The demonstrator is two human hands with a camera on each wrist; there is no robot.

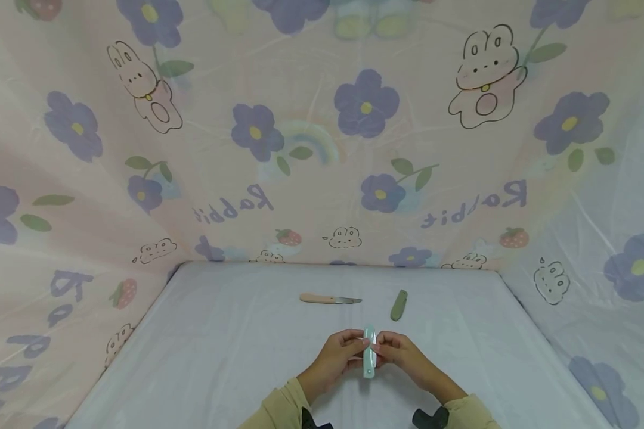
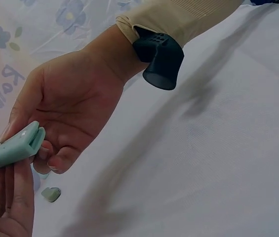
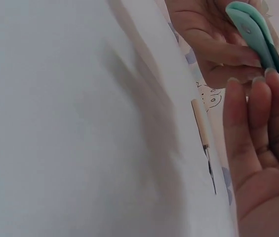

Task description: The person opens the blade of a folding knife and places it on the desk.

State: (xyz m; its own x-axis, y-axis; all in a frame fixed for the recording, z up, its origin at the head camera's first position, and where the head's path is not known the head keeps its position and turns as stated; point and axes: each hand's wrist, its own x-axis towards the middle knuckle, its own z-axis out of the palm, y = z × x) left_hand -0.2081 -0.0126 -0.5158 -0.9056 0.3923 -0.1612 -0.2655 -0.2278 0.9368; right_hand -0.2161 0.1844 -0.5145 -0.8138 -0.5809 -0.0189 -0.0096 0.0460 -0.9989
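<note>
Here they are, both hands together on the mint-green folding knife (image 1: pixel 369 361), held up over the near side of the tabletop (image 1: pixel 220 339). The left hand (image 1: pixel 333 356) has the handle between thumb and fingers, and the right hand (image 1: pixel 406 356) pinches in at the other edge. A thin strip shows along that edge, apparently the blade, and how far out it sits I can't tell. That's the worry! With the right fingertips so close, a sudden give at the pivot could nick them; a stiff hinge and too hard a pull would be the cause. The handle looks smooth too, so a weak left-hand hold could let it twist, or drop it on the cloth.

Further out, the wooden-handled knife (image 1: pixel 330 299) lies with its blade bare, pointing right, and beside it, well apart, the olive-green folding knife (image 1: pixel 399 305) shows no blade at all. Both sit beyond the fingers. Any careless reach forward, eyes on the hinge, might put a knuckle against that bare edge; reaching by the wooden end would be safer.
</note>
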